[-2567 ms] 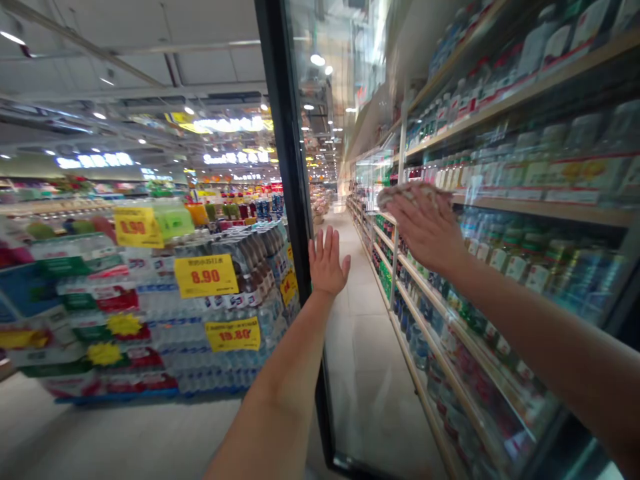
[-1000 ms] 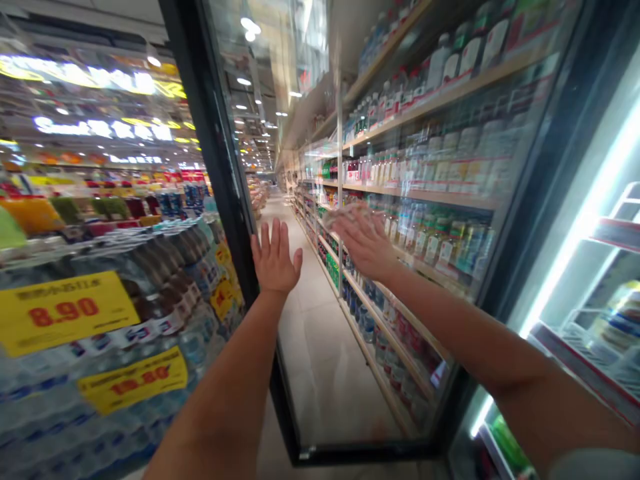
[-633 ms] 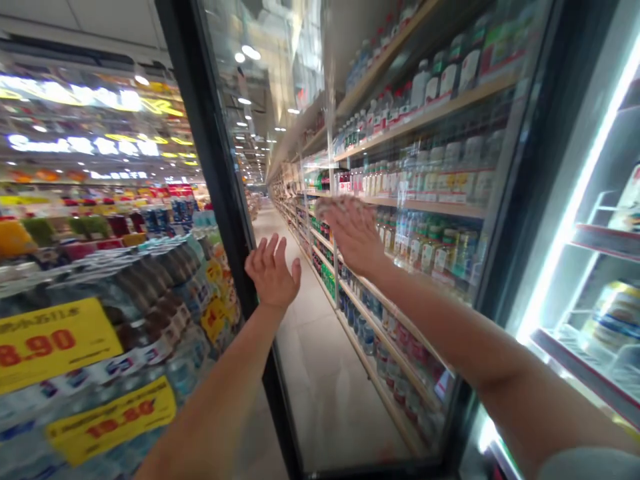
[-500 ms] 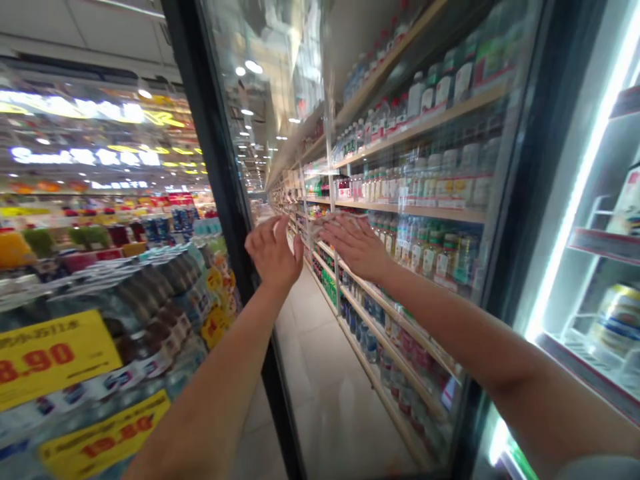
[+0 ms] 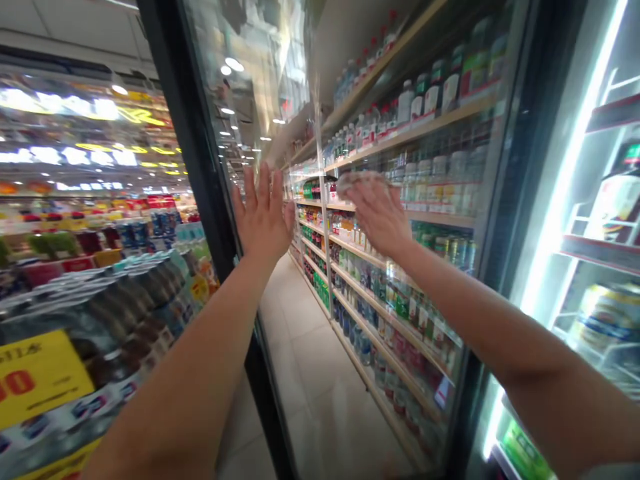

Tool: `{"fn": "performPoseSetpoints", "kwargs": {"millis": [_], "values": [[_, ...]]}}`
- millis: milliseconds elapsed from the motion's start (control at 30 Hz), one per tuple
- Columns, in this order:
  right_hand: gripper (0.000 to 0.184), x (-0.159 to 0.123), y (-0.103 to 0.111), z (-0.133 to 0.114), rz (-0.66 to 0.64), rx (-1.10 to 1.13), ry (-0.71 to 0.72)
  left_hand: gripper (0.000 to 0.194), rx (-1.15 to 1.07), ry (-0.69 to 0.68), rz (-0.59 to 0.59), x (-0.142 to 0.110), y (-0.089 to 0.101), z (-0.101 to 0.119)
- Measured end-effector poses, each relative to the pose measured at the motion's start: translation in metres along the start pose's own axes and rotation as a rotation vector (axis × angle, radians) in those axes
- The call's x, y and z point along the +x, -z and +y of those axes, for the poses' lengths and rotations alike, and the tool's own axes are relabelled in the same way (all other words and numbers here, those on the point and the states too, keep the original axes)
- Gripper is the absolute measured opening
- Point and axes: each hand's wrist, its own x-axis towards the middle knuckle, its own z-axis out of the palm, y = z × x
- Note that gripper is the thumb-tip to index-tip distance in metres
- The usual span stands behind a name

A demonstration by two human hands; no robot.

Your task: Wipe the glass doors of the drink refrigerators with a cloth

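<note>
A glass door point(image 5: 320, 407) in a dark frame point(image 5: 175, 113) stands in front of me. My left hand point(image 5: 263, 217) has its fingers spread upward against the glass, close to the frame's left side. A pale, folded cloth point(image 5: 364, 179) lies beneath the fingers of my right hand point(image 5: 381, 217), which presses it against the pane at about the same height. Most of the cloth is covered by those fingers; only its upper edge shows.
Lit cooler shelves point(image 5: 600, 247) with bottles and cans are at the right. Shrink-wrapped bottle packs point(image 5: 125, 313) with a yellow price sign point(image 5: 43, 377) are stacked at the left. Long drink shelves point(image 5: 400, 137) and a tiled floor point(image 5: 300, 333) appear in the pane.
My left hand has gone from curled fingers to spread ones and sits higher on the glass. My right hand has moved up and slightly right with the cloth. The view has shifted slightly.
</note>
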Motion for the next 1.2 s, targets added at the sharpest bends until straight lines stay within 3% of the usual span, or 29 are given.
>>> {"fn": "performPoseSetpoints", "kwargs": {"millis": [67, 133, 200, 300, 367, 533, 600, 667, 833, 900, 1000, 1067, 1133, 1200], "values": [[0.053, 0.009, 0.007, 0.020, 0.127, -0.021, -0.297, 0.065, 0.031, -0.006, -0.007, 0.001, 0.000, -0.001], [0.054, 0.009, 0.007, 0.026, 0.208, -0.032, -0.451, 0.066, 0.062, -0.017, -0.007, 0.001, 0.000, -0.001], [0.054, -0.001, 0.001, 0.018, 0.181, -0.030, -0.316, 0.066, 0.061, -0.020, 0.000, 0.002, 0.000, -0.001], [0.052, -0.017, -0.007, 0.005, 0.029, -0.001, 0.167, 0.065, 0.027, -0.002, 0.002, 0.001, 0.001, -0.001], [0.049, -0.019, -0.005, 0.012, -0.013, 0.011, 0.265, 0.066, 0.044, 0.000, -0.006, 0.001, 0.001, -0.001], [0.053, -0.003, 0.014, 0.051, 0.139, 0.038, -0.232, 0.066, 0.175, -0.047, 0.002, 0.000, 0.000, -0.004], [0.055, -0.002, 0.016, 0.054, 0.160, 0.038, -0.294, 0.066, 0.178, -0.049, 0.008, 0.000, 0.001, -0.004], [0.056, -0.004, 0.015, 0.051, 0.123, 0.044, -0.214, 0.066, 0.169, -0.043, 0.008, 0.000, 0.002, -0.003], [0.049, 0.007, 0.022, 0.067, -0.031, 0.096, 0.283, 0.067, 0.203, -0.013, -0.010, 0.001, 0.005, 0.001], [0.048, 0.021, 0.028, 0.083, 0.067, 0.083, 0.183, 0.067, 0.200, -0.006, -0.014, 0.001, 0.006, 0.002], [0.052, 0.037, 0.032, 0.100, 0.289, 0.063, -0.277, 0.067, 0.186, -0.016, -0.013, 0.000, 0.007, 0.002], [0.053, 0.039, 0.032, 0.102, 0.342, 0.043, -0.399, 0.067, 0.193, -0.023, -0.015, 0.000, 0.007, 0.003], [0.052, 0.033, 0.031, 0.100, 0.282, 0.021, -0.202, 0.067, 0.210, -0.019, -0.017, 0.000, 0.007, 0.003], [0.050, 0.026, 0.030, 0.096, 0.142, 0.020, 0.161, 0.067, 0.237, -0.021, -0.016, 0.000, 0.006, 0.002]]}}
